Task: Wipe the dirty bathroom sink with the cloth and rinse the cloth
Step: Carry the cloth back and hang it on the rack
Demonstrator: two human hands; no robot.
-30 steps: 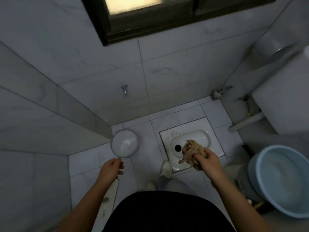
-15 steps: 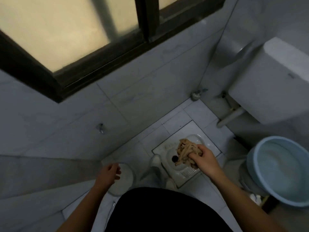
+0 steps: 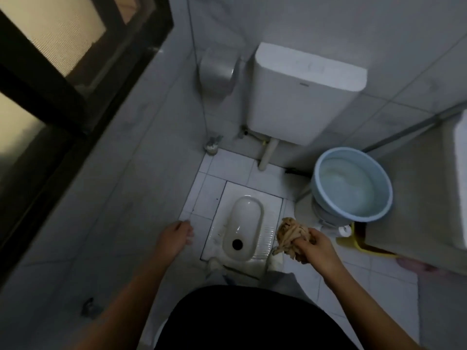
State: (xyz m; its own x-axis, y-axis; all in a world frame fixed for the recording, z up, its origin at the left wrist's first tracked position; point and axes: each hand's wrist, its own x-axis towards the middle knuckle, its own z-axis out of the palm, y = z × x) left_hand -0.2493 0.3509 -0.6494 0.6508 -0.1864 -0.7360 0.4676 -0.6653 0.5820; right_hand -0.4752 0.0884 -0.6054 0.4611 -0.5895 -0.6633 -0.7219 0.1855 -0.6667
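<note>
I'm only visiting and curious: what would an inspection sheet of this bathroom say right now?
Surface: white tiled floor, grimy around the squat toilet pan.
Job's things: bunched brown cloth; blue basin nearby; sink not clearly visible.
Clutter: yellow item beside the basin.
Grips: left hand open, empty; right hand holds the cloth.
Cables: nothing seen.
Surroundings: white cistern, dark-framed window, grey tiled walls.

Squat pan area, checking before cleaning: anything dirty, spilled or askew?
The squat pan has dark smudges on its surround near the drain hole. The cloth in the right hand looks brownish, possibly soiled. Nothing looks tipped.
</note>
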